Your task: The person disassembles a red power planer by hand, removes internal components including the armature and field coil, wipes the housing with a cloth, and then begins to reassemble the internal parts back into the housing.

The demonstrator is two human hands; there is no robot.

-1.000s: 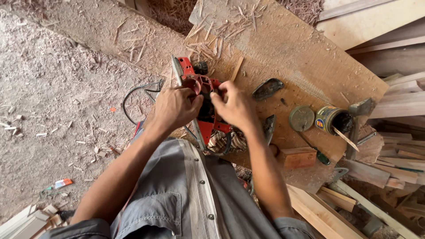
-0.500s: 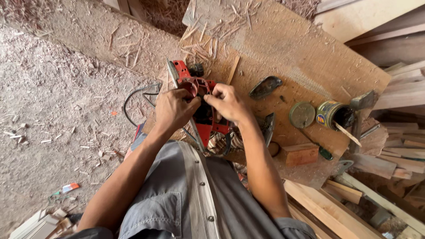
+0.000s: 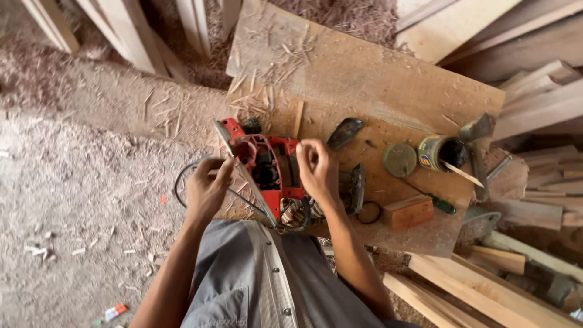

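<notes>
A red power tool (image 3: 267,163) lies opened on a worn wooden board (image 3: 364,79), its dark inner cavity and copper windings showing. My left hand (image 3: 206,189) grips the tool's left edge, by the metal base plate. My right hand (image 3: 318,170) is at the tool's right side, fingertips pinched together against the housing. What, if anything, sits between those fingertips is hidden. A black housing part (image 3: 355,188) lies just right of my right hand. The tool's black cable (image 3: 182,185) loops onto the sawdust at the left.
On the board lie a black cover piece (image 3: 344,132), a round lid (image 3: 399,159), a tin can (image 3: 440,152) with a stick in it, a wood block (image 3: 408,211), a green-handled screwdriver (image 3: 442,205) and a hammer (image 3: 477,130). Planks are stacked on the right, and sawdust covers the ground on the left.
My hands have moved apart. The left one slid from the tool's top to its left edge, uncovering the open inside. The view has shifted slightly.
</notes>
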